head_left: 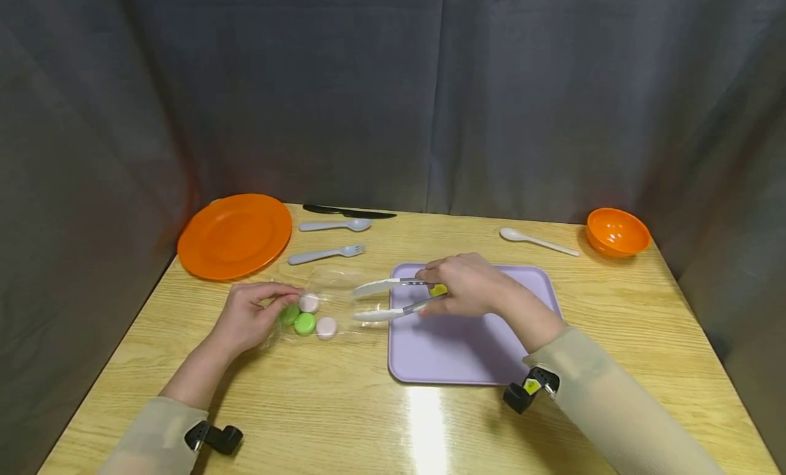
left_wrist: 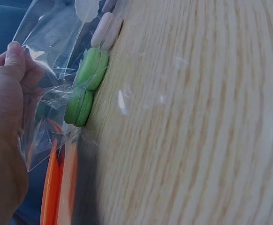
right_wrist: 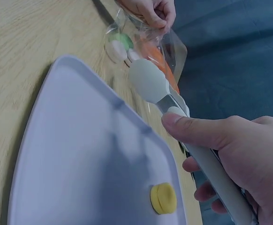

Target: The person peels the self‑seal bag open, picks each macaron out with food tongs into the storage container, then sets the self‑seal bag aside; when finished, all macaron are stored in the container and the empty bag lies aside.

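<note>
My left hand [head_left: 248, 317] pinches the upper edge of a clear plastic bag [left_wrist: 52, 61] lying on the table. Inside the bag are two green macarons [head_left: 304, 323] and pale pink macarons [head_left: 327, 327]; in the left wrist view they stand edge-on near the wood. With thumb and fingers my right hand [head_left: 471, 284] holds grey-and-white tongs [right_wrist: 148, 82]. Their two white tips are spread apart, nothing between them, pointing left at the bag's right end. Below that hand, a yellow macaron [right_wrist: 163, 198] sits on the lilac tray [head_left: 424, 359], near its far edge.
An orange plate [head_left: 233, 236] stands at the far left. Beside it lie a black knife [head_left: 350, 211], a grey spoon [head_left: 334, 225] and a grey fork [head_left: 325, 254]. Toward the far right are a white spoon [head_left: 537, 241] and an orange bowl [head_left: 617, 233]. Dark curtains [head_left: 368, 99] surround the table.
</note>
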Tool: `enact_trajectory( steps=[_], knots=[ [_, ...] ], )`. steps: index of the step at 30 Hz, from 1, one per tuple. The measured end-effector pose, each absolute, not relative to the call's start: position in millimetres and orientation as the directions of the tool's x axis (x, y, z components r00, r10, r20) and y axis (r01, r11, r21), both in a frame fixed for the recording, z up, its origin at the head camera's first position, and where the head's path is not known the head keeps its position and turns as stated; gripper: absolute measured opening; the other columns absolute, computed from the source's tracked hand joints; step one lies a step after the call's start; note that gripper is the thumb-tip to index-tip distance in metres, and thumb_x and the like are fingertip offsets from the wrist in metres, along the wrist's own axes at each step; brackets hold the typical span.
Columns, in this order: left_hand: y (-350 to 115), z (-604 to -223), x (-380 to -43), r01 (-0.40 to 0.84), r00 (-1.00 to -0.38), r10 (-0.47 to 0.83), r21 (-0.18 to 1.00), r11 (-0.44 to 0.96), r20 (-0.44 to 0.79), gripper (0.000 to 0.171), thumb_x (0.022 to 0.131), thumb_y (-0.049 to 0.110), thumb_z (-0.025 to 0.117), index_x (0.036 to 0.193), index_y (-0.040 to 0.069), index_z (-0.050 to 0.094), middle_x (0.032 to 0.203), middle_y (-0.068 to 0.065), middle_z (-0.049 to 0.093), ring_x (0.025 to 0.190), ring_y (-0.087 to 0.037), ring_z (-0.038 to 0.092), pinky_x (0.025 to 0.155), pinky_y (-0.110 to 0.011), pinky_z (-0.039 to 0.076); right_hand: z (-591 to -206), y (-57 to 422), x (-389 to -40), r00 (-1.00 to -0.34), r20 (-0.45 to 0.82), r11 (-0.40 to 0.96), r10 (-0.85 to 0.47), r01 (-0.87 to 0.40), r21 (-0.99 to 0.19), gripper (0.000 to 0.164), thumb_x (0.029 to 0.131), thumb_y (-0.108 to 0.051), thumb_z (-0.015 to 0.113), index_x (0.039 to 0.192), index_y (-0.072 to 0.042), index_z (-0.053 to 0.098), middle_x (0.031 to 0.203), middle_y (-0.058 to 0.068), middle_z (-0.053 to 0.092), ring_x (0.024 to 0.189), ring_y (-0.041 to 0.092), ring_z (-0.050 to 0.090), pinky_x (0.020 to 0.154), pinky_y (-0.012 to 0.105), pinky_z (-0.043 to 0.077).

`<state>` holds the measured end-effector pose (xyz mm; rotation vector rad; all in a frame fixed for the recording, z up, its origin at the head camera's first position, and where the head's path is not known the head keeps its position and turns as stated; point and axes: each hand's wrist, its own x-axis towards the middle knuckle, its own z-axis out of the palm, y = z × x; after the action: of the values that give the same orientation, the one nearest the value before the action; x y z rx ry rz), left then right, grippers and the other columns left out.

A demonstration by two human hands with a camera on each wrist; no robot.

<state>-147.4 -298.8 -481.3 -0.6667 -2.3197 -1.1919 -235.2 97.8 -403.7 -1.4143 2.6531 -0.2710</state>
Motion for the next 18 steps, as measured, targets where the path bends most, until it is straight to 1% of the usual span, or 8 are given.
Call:
enact_trajectory(
  steps=[3,7,10,12,16,18],
  knots=[
    [-299.1,-480.9,-147.7,0.599,-0.785,0.216,0.622,0.504,0.58,0.026,0.083,-0.015,0.082,0.1,0.004,0.084,0.097,-0.004,0.081,0.088,-0.021,0.077,0.083,-0.014,0.056,-404.7,93.1,-234.0,-0.533,-0.015,0.522,-0.846,-0.822,-0.225,0.06,0.09,-0.055,0.082,0.133,-0.015,0.074,0.108,-0.004,0.076,0.094,0.018,0.073,0.078,0.045,0.058],
    [-298.9,-481.4,-148.7,0.601,-0.786,0.218,0.629,0.493,0.579,0.025,0.084,-0.015,0.082,0.1,0.004,0.084,0.097,-0.004,0.081,0.088,-0.022,0.077,0.082,-0.015,0.057,-407.7,82.2,-231.0,-0.498,-0.018,0.487,-0.867,-0.841,-0.236,0.057,0.09,-0.055,0.082,0.13,-0.014,0.074,0.106,-0.003,0.076,0.088,0.016,0.072,0.077,0.044,0.058],
    [-298.2,-481.9,-148.6,0.596,-0.79,0.214,0.636,0.491,0.575,0.024,0.084,-0.015,0.082,0.1,0.004,0.084,0.098,-0.003,0.081,0.088,-0.023,0.077,0.082,-0.016,0.057,-411.0,72.9,-229.3,-0.474,-0.02,0.464,-0.88,-0.853,-0.238,0.056,0.089,-0.055,0.082,0.128,-0.014,0.075,0.105,-0.003,0.075,0.087,0.015,0.072,0.073,0.042,0.058],
    [-297.4,-481.9,-147.9,0.591,-0.792,0.21,0.636,0.496,0.573,0.025,0.084,-0.015,0.082,0.1,0.004,0.084,0.098,-0.003,0.081,0.089,-0.022,0.077,0.083,-0.015,0.056,-413.1,66.5,-228.0,-0.463,-0.018,0.454,-0.886,-0.861,-0.229,0.056,0.089,-0.055,0.082,0.127,-0.014,0.075,0.105,-0.004,0.075,0.089,0.014,0.071,0.072,0.041,0.058],
    [-295.4,-480.6,-145.7,0.587,-0.795,0.205,0.636,0.502,0.571,0.023,0.084,-0.014,0.082,0.099,0.004,0.083,0.098,-0.004,0.081,0.09,-0.02,0.077,0.085,-0.015,0.055,-417.2,54.9,-225.7,-0.448,-0.019,0.443,-0.894,-0.874,-0.201,0.053,0.089,-0.057,0.081,0.119,-0.014,0.074,0.101,-0.005,0.072,0.08,0.011,0.064,0.066,0.037,0.054],
    [-294.7,-479.8,-144.7,0.587,-0.795,0.204,0.638,0.499,0.572,0.021,0.085,-0.013,0.082,0.098,0.003,0.083,0.097,-0.004,0.081,0.09,-0.018,0.077,0.086,-0.014,0.055,-418.5,50.6,-224.5,-0.445,-0.023,0.441,-0.895,-0.877,-0.189,0.052,0.089,-0.057,0.081,0.117,-0.014,0.074,0.099,-0.005,0.071,0.077,0.01,0.06,0.064,0.035,0.052]
  ],
)
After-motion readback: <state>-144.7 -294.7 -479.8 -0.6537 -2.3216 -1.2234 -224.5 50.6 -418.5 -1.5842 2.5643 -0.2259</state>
